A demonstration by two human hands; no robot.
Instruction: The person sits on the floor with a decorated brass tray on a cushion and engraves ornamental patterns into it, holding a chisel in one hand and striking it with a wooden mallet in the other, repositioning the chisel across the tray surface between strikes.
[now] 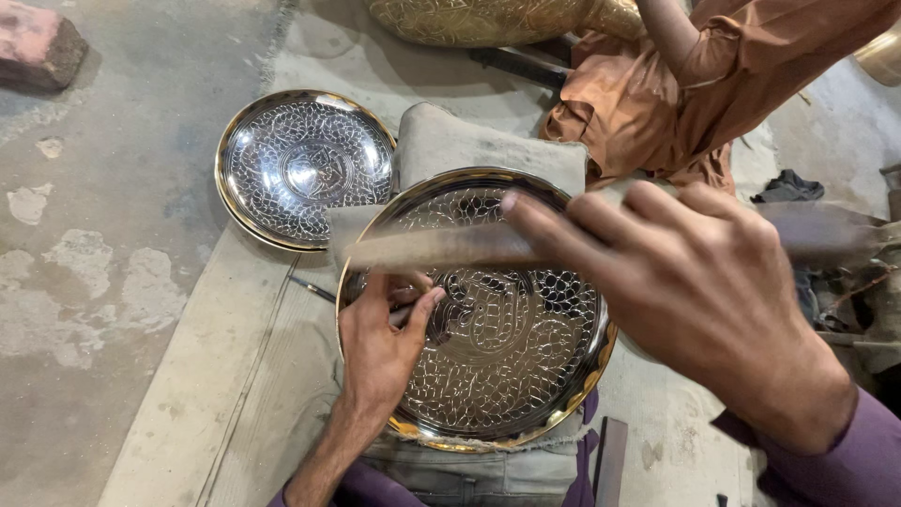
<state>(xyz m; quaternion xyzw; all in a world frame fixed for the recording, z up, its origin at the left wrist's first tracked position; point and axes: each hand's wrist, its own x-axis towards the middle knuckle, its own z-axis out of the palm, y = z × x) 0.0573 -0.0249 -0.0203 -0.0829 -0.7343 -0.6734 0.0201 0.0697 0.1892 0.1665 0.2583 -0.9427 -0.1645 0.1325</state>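
Observation:
A round engraved metal plate [507, 376] with a brass rim rests on my lap, leaning against a grey cushion [450, 141]. My left hand [380, 338] lies on the plate's left side, fingers pinched around a thin metal tool that touches the engraved surface. My right hand [685, 282] is raised above the plate's right edge and grips a blurred stick-like hammer [432, 249] that stretches leftward across the plate's upper part.
A second engraved plate [305, 169] lies on the concrete floor at upper left. A large brass vessel [488, 19] sits at the top, beside another person in orange clothing [694, 84]. A brick [38, 47] is at the far upper left. Dark tools lie at the right edge.

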